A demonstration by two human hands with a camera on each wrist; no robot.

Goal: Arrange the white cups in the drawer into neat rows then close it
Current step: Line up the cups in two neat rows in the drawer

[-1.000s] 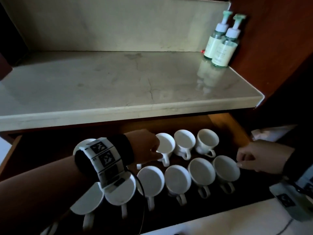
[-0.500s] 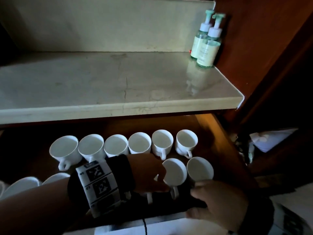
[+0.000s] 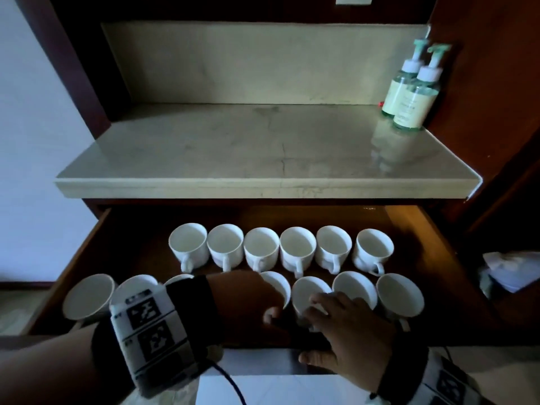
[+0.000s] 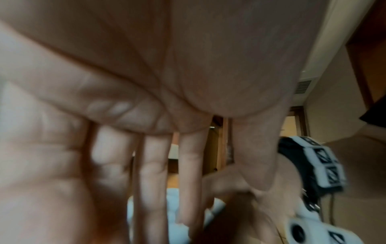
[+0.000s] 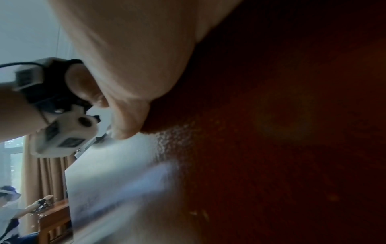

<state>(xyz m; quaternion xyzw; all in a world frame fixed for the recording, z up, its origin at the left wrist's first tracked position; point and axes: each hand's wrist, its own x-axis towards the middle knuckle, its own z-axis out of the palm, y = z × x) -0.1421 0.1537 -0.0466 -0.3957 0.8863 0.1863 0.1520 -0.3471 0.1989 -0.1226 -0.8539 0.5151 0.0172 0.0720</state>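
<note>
The wooden drawer stands open under the counter. White cups fill it in two rows, handles toward me: a back row and a front row partly hidden by my hands. My left hand hovers over the front row's middle; the left wrist view shows its fingers straight and holding nothing. My right hand straddles the drawer's front panel, fingers over the top edge above a cup, thumb on the outer face.
A marble counter juts out above the drawer's back. Two pump bottles stand at its back right corner. Dark wooden cabinet sides rise left and right. Something white and crumpled lies right of the drawer.
My left hand drew back from the back row to the front row. My right hand moved from the rightmost front cup to the drawer's front edge. My head pulled back.
</note>
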